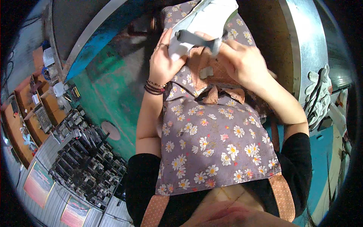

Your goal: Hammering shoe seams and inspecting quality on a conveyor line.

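In the upper middle, a pale white piece with a bent, panel-like shape [211, 19] is held over my lap. My left hand [162, 64] grips its lower left edge, fingers along the side. My right hand [244, 62] closes round a grey tool with a dark bar [194, 39], which lies across the lower part of the white piece. Blur and glare hide the tool's exact kind and where it touches. Below my hands, a small pale scrap [206, 72] rests on the orange cloth of my flowered apron [219, 140].
Metal-edged dark panels curve past me on the left [94, 34] and right [298, 41]. White work gloves [317, 94] hang or lie at the right. Leftward are wooden shelves [30, 109], a rack crowded with dark metal parts [87, 155] and a round disc [110, 130] over green floor.
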Available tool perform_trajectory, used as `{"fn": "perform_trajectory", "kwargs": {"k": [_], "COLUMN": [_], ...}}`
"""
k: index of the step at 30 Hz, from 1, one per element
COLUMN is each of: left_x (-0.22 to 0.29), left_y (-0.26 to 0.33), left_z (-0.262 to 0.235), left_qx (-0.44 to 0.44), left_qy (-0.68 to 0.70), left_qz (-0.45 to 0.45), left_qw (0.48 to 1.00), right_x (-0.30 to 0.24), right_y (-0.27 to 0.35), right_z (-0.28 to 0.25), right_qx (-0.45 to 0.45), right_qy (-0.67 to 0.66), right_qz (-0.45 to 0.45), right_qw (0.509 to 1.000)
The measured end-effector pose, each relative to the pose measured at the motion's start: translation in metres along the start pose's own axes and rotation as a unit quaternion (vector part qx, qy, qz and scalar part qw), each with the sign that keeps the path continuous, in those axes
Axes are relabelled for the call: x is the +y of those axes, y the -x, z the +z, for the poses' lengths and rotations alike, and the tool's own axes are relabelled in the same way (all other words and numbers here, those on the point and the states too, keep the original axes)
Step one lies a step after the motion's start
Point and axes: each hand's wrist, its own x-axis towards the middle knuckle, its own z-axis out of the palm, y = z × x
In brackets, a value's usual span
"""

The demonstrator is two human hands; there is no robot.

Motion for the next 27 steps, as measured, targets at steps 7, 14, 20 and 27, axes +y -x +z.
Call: {"fn": "perform_trajectory", "kwargs": {"k": [7,14,20,27], "left_x": [-0.012,-0.038,0.007,-0.017], "left_y": [0.009,0.003,-0.002,-0.006], "left_z": [0.011,0.014,0.001,-0.001], "left_qx": [0.082,0.066,0.025,0.038], "left_qy": [0.226,0.176,0.09,0.152], "left_qz": [0.039,0.039,0.041,-0.017], "left_qw": [0.97,0.981,0.995,0.988], "right_x": [-0.026,-0.02,0.008,0.01], "right_y": [-0.003,-0.004,0.009,-0.002], "right_z": [-0.001,0.012,0.026,0.017], "right_qx": [0.1,-0.003,0.015,0.222], "right_qy": [-0.108,-0.063,-0.033,-0.102], "right_qz": [-0.075,-0.076,-0.04,-0.079], "right_qw": [0.986,0.995,0.999,0.966]}}
